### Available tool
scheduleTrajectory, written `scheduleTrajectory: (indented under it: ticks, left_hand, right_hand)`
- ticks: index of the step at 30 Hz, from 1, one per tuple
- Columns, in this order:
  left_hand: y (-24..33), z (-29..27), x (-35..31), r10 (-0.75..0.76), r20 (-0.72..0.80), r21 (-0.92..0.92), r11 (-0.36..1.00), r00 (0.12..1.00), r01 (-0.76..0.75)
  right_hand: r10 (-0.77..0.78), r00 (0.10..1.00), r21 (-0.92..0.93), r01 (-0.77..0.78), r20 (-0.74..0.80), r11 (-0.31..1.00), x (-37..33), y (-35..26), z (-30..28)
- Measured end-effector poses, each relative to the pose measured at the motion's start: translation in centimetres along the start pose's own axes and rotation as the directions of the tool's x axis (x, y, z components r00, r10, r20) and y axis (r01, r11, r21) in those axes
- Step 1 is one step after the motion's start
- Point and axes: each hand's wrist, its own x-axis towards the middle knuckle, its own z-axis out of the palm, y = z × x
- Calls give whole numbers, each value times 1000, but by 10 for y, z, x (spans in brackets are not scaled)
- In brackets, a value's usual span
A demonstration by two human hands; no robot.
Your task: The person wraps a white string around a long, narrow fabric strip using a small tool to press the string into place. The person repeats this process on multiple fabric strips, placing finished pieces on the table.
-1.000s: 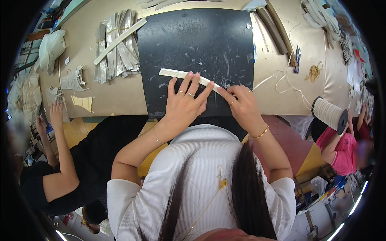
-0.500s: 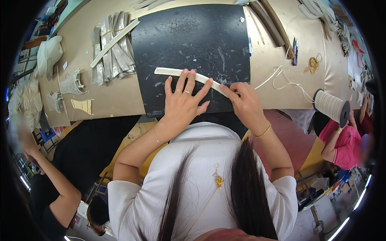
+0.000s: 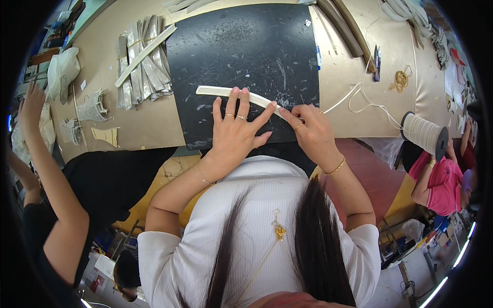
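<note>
A long, slightly curved white strip [image 3: 209, 91] lies on the black cutting mat [image 3: 241, 56]. My left hand [image 3: 233, 126] is spread over it, its fingertips pressing the strip down along its middle. At the strip's right end, my right hand [image 3: 314, 129] has closed its fingers, with thumb and forefinger on the strip's edge. A thin white cord [image 3: 341, 100] runs from beside that hand to a spool [image 3: 422, 133] at the right table edge. What lies beneath the right fingers is hidden, including how cord and strip meet there.
Left of the mat lie bundled grey strips [image 3: 146, 66] with one pale strip on top. Brown rolls [image 3: 346, 31], dark-handled snips [image 3: 377, 64] and a tan string coil [image 3: 400, 81] lie to the right. A co-worker's raised arm [image 3: 56, 169] is at far left.
My hands keep nearly the same places on the strip; the right has shifted slightly left. At far left, the co-worker's arms have moved, one hand now raised higher.
</note>
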Motion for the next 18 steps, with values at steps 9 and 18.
scheduleTrajectory:
  ticks: [9, 18]
  left_hand:
    - [14, -3, 4, -55, -25, -86, 995, 998, 53]
    - [10, 7, 8, 139, -60, -97, 985, 989, -144]
  right_hand:
    - [17, 1000, -14, -17, 14, 1000, 1, -2, 0]
    - [95, 995, 36, -96, 24, 995, -13, 5, -14]
